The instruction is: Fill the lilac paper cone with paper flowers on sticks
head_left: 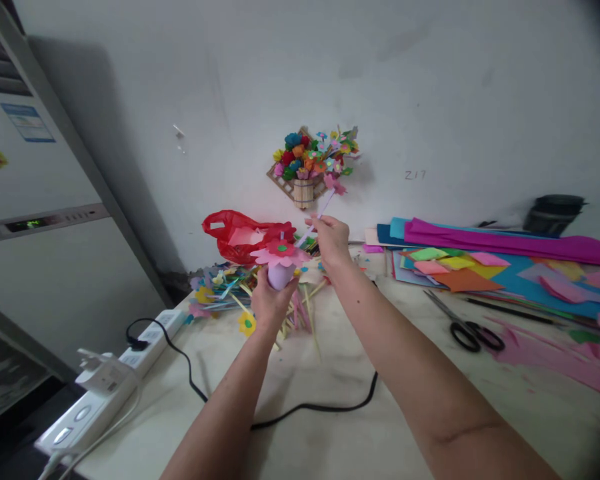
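My left hand (271,299) is wrapped round a small lilac paper vase (280,275), held above the table. A pink petal-shaped collar (264,257) rings its top, with a red paper flower (281,248) with a green centre against it. Up and to the right, my right hand (331,239) pinches the thin lilac stem (326,203) of a pink paper flower (335,184). That stem slants down toward the vase's top; whether its lower end is inside, I cannot tell. Paper flowers and strips, among them a yellow flower (247,324), lie beneath and behind my left hand.
Scissors (473,333), a black pencil (510,311) and coloured paper sheets (455,273) lie at the right. A red plastic bag (225,233) sits near the wall. A power strip (150,347) lines the left edge; a black cable (315,406) crosses the front. A flower basket (304,193) hangs behind.
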`<state>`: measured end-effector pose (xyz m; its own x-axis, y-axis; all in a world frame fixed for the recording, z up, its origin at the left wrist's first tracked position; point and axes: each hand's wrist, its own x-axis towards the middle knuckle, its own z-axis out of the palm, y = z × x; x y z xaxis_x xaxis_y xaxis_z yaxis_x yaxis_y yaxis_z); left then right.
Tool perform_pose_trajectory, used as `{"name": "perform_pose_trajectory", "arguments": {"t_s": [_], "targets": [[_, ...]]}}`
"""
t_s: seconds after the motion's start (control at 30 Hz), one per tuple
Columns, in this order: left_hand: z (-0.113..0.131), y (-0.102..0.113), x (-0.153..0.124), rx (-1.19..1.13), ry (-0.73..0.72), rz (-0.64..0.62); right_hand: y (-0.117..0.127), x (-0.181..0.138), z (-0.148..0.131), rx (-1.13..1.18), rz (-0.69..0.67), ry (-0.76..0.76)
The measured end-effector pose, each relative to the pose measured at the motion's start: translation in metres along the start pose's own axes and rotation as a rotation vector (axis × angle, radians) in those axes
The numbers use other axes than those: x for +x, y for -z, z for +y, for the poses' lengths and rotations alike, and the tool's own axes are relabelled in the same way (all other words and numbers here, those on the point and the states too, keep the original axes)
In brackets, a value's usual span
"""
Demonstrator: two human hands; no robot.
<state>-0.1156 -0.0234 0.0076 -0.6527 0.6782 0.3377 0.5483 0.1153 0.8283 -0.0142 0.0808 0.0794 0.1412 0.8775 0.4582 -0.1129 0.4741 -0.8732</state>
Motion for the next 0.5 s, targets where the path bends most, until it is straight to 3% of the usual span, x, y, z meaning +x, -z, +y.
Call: {"name": "perform_pose_trajectory", "arguments": {"t_s": [0.33,0.5], "targets": [[-0.002,0.007,0.003,0.037,0.027,-0.002,-0.006,-0.017,0.007,-0.16,-0.193,-0.005],[-0.005,0.008,0.004,0.0,0.034,-0.012,-0.01,-0.024,0.0,-0.095,-0.297,-0.05]]}}
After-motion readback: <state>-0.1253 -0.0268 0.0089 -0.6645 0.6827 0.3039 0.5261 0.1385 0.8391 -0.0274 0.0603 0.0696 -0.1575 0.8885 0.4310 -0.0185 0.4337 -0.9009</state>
